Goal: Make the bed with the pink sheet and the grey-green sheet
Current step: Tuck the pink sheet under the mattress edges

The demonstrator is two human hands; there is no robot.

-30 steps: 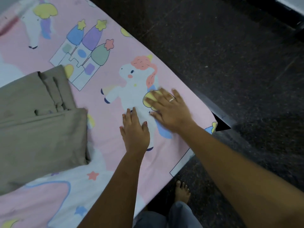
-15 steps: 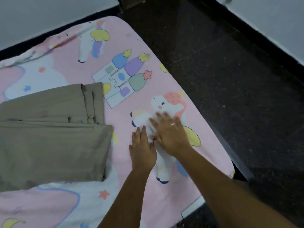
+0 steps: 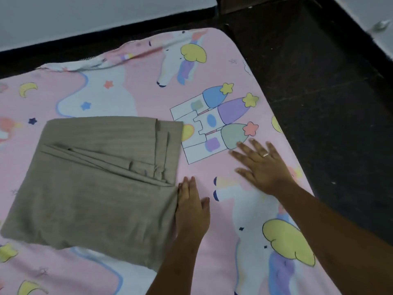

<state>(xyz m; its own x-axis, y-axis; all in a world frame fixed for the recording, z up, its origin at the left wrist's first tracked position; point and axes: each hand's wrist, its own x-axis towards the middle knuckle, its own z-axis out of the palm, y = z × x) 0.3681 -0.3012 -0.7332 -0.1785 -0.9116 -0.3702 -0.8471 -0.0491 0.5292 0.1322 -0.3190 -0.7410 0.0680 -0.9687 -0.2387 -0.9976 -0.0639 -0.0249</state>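
Smoothing pink sheet (image 3: 148,101): spread over the bed, far edge still rumpled. Grey-green sheet (image 3: 95,188) lies folded on it, not yet spread. Both my palms are flat, gripping nothing. Left hand (image 3: 192,209) touches the folded edge; right hand (image 3: 263,167) is splayed below the castle print (image 3: 212,124). Half a second ago both sat together on the unicorn (image 3: 244,201).

**Cut Off and Unclear**

The pink sheet (image 3: 148,99) runs out of view at 9 and 6 o'clock. The folded grey-green sheet (image 3: 95,188) hides the print beneath it. The left forearm (image 3: 170,269) and right forearm (image 3: 344,248) are cut off at 6 and 5 o'clock. A pale object (image 3: 380,25) at 1 o'clock is too blurred to identify.
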